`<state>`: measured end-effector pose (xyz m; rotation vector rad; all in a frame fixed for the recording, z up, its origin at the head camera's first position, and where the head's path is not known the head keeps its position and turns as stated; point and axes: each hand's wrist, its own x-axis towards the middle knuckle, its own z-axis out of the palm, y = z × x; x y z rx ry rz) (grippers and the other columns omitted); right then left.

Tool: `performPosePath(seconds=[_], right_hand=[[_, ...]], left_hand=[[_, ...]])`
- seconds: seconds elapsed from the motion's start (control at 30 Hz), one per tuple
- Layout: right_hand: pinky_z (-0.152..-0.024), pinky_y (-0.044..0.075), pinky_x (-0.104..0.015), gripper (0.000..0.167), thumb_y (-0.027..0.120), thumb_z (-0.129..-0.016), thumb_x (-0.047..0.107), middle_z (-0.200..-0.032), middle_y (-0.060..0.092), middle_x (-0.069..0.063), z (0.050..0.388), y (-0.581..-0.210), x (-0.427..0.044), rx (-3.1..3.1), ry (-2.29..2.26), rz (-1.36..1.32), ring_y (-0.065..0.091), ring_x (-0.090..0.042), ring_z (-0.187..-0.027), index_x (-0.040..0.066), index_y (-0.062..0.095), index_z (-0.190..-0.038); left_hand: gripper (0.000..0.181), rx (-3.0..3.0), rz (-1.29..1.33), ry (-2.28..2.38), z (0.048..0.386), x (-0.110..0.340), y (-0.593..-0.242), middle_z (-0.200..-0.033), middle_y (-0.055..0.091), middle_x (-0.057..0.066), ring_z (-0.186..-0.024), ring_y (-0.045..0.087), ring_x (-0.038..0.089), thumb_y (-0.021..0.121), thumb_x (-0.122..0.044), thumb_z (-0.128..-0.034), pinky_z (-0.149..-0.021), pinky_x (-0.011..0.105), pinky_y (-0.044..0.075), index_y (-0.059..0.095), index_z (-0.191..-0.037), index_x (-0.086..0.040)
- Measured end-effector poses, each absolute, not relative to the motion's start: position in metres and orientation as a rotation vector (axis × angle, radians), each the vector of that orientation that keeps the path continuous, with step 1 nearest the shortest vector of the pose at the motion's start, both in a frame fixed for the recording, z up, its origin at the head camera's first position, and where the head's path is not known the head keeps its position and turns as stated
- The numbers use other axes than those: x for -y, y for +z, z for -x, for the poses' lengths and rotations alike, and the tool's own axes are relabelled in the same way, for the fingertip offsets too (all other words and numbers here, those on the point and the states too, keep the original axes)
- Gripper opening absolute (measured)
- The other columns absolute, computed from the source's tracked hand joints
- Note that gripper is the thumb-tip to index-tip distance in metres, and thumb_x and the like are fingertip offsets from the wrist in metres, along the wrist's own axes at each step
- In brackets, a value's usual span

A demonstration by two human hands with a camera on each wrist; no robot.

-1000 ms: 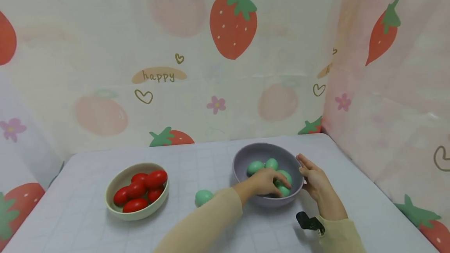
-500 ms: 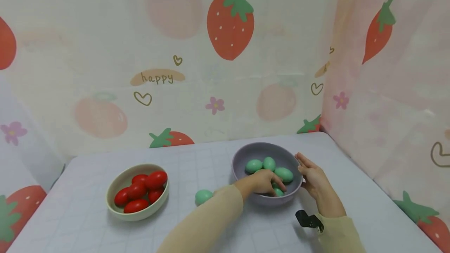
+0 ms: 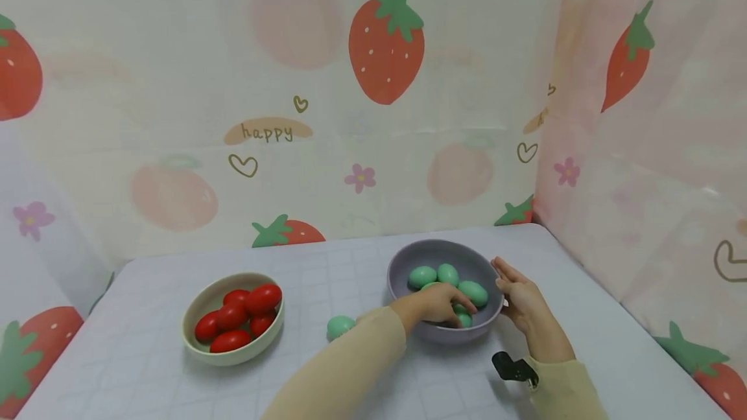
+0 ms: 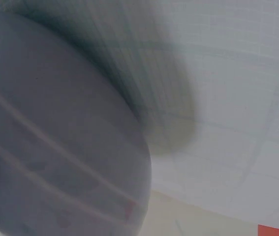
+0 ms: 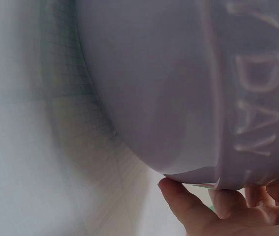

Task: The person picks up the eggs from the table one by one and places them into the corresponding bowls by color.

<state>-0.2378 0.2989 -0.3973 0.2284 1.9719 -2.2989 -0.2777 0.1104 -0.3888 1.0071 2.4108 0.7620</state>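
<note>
In the head view, my left hand reaches down into the purple bowl. Its bent thumb and fingers close about a green egg near the front wall, which they partly cover. Several other green eggs lie in the same bowl, one mostly hidden behind this hand. My right hand rests fairly straight fingers against the bowl's right side. In the right wrist view, those fingertips touch the outer wall with raised letters. The left wrist view has only the bowl's outside large in it.
A cream bowl with several red eggs stands at the left of the white table. One more green egg lies on the cloth between the bowls, beside my left sleeve. Strawberry-printed sheets close off the back and sides.
My left hand has shifted slightly left and lower within the purple bowl. The egg behind its fingers now lies apart from them. The right hand has stayed at the rim.
</note>
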Motion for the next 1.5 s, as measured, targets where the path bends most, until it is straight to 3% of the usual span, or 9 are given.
performPosePath(seconds=[0.17, 0.37, 0.53, 0.7, 0.83, 0.93, 1.1, 1.23, 1.5], right_hand=[[-0.112, 0.012, -0.065, 0.057, 0.028, -0.103, -0.001, -0.16, -0.001, -0.009, 0.238, -0.4, -0.295, -1.974, -2.286, -0.225, 0.0, -0.03, -0.146, 0.007, 0.006, -0.155], [-0.111, 0.01, -0.066, 0.057, 0.029, -0.103, -0.001, -0.159, -0.001, -0.008, 0.239, -0.399, -0.294, -1.979, -2.289, -0.218, -0.002, -0.029, -0.146, 0.007, 0.006, -0.154], [-0.112, 0.009, -0.064, 0.057, 0.028, -0.103, -0.002, -0.159, -0.003, -0.007, 0.238, -0.399, -0.298, -1.964, -2.302, -0.244, -0.003, -0.027, -0.146, 0.008, 0.004, -0.153], [-0.113, 0.01, -0.062, 0.058, 0.029, -0.103, -0.001, -0.159, -0.004, -0.006, 0.238, -0.398, -0.299, -1.949, -2.293, -0.246, -0.003, -0.026, -0.146, 0.01, 0.003, -0.153], [-0.114, 0.011, -0.06, 0.058, 0.03, -0.103, -0.001, -0.159, -0.003, -0.004, 0.238, -0.397, -0.299, -1.951, -2.288, -0.264, -0.002, -0.025, -0.146, 0.011, 0.004, -0.154], [-0.114, 0.012, -0.059, 0.058, 0.031, -0.103, 0.0, -0.159, -0.003, -0.003, 0.239, -0.396, -0.298, -1.95, -2.283, -0.277, -0.001, -0.024, -0.146, 0.012, 0.004, -0.154], [-0.114, 0.01, -0.059, 0.058, 0.03, -0.103, -0.001, -0.159, -0.003, -0.004, 0.238, -0.395, -0.298, -1.942, -2.286, -0.276, -0.002, -0.025, -0.146, 0.01, 0.003, -0.153], [-0.114, 0.007, -0.06, 0.058, 0.029, -0.103, -0.001, -0.159, -0.004, -0.004, 0.236, -0.395, -0.298, -1.942, -2.293, -0.272, -0.005, -0.025, -0.146, 0.011, 0.003, -0.154], [-0.114, 0.005, -0.06, 0.058, 0.028, -0.103, -0.001, -0.159, -0.004, -0.004, 0.236, -0.396, -0.295, -1.939, -2.297, -0.272, -0.006, -0.025, -0.146, 0.01, 0.003, -0.154]], left_hand=[[0.038, -2.416, -1.033, 0.841, 0.272, -0.098, -0.386, -0.12, 0.066, -0.002, -0.1, 0.053, 0.002, 0.079, -0.008, -0.0802, -0.088, 0.014, 0.041, 0.073, -0.116, -0.015], [0.035, -2.418, -1.003, 0.99, 0.261, -0.077, -0.379, -0.123, 0.065, 0.003, -0.113, 0.055, 0.009, 0.078, -0.008, -0.0819, -0.093, 0.017, 0.041, 0.072, -0.116, -0.012], [0.035, -2.364, -0.974, 1.205, 0.251, -0.061, -0.377, -0.125, 0.064, 0.004, -0.121, 0.052, 0.015, 0.075, -0.005, -0.0838, -0.1, 0.027, 0.041, 0.07, -0.119, -0.009], [0.037, -2.339, -0.951, 1.396, 0.239, -0.043, -0.378, -0.126, 0.064, 0.004, -0.123, 0.051, 0.021, 0.074, -0.002, -0.084, -0.1, 0.035, 0.044, 0.068, -0.12, -0.005], [0.036, -2.357, -0.973, 1.493, 0.232, -0.029, -0.376, -0.125, 0.064, 0.007, -0.122, 0.054, 0.024, 0.073, -0.002, -0.0847, -0.097, 0.033, 0.047, 0.067, -0.12, -0.002], [0.036, -2.352, -0.944, 1.566, 0.228, -0.019, -0.377, -0.123, 0.065, 0.01, -0.112, 0.06, 0.025, 0.073, -0.002, -0.0849, -0.091, 0.031, 0.05, 0.067, -0.12, -0.001], [0.037, -2.309, -0.895, 1.668, 0.223, 0.0, -0.38, -0.125, 0.063, 0.013, -0.117, 0.057, 0.032, 0.071, -0.002, -0.086, -0.097, 0.045, 0.047, 0.065, -0.122, 0.001], [0.037, -2.329, -0.859, 1.685, 0.221, 0.015, -0.381, -0.127, 0.062, 0.013, -0.123, 0.053, 0.034, 0.071, -0.005, -0.0873, -0.1, 0.051, 0.044, 0.064, -0.124, -0.001], [0.038, -2.433, -0.727, 1.638, 0.218, 0.038, -0.384, -0.131, 0.06, 0.008, -0.125, 0.051, 0.034, 0.072, -0.011, -0.0879, -0.101, 0.051, 0.042, 0.065, -0.126, -0.01]])
